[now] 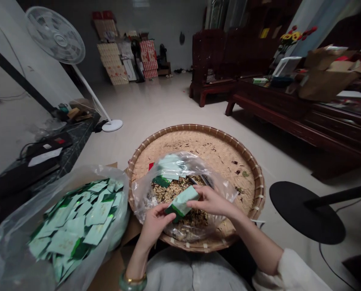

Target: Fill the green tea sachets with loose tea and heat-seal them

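Note:
Between my two hands is a small green paper packet point(185, 199). My left hand point(156, 224) pinches its lower left end, and my right hand point(211, 200) grips its right side. Just below it, an open clear plastic bag point(141, 198) holds loose, chopped brown and yellowish dried material point(165, 194). Inside that bag, several flat pale green packets point(170, 165) lie at the far side. A metal utensil point(203, 180) sticks up beside my right hand; its lower end is hidden. The bag rests on a round woven bamboo tray point(150, 149).
Left of the tray, a large plastic bag point(11, 246) is heaped with green packets point(77, 218). A black round stand base point(307, 212) stands at right. Farther off are a white fan point(59, 38), dark wooden furniture point(289, 113) and stacked boxes point(112, 58).

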### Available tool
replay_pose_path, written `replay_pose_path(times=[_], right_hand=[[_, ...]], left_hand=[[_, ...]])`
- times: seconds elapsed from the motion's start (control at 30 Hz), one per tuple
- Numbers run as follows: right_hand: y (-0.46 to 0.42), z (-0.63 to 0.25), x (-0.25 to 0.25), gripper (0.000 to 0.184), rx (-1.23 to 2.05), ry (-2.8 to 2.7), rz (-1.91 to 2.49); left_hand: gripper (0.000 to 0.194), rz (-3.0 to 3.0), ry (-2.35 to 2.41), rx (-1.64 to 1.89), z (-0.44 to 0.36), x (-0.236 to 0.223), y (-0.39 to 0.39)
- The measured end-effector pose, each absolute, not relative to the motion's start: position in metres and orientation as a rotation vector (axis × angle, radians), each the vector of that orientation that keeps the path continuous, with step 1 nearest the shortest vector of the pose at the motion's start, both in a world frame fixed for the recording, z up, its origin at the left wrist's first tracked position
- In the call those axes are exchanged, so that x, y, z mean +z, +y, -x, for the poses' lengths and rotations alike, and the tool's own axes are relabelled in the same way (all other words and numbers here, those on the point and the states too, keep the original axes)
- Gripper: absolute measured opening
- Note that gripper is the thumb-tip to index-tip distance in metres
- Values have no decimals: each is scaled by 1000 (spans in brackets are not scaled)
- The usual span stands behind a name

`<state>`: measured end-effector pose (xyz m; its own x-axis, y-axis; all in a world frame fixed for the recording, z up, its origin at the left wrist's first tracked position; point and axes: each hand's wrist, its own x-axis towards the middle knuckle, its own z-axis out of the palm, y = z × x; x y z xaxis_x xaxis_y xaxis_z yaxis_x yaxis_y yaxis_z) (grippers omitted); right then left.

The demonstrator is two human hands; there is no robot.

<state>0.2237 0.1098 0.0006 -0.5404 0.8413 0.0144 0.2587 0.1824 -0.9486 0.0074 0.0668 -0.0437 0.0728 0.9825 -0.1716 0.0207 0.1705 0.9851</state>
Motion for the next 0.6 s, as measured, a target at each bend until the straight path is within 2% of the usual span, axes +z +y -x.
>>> replay_pose_path(times=[0.2, 0.33, 0.47, 0.57, 0.6], right_hand=[[117, -206, -20, 43, 1491, -1510, 1096], [120, -207, -18, 44, 1395, -1518, 1118], [115, -211, -7, 32, 1204, -1464, 1190], [110, -208, -11, 47, 1220, -1302, 1241], [108, -206, -15, 47, 1278, -1270, 1241]], left_hand=[[25, -1114, 1189, 935, -19, -43, 66], [33, -1006, 1190, 934, -21, -42, 70], [38, -864, 1207, 1005, -25, -45, 71], [42, -789, 1206, 1061, -31, -46, 69], [44, -777, 1202, 1068, -32, -45, 69]])
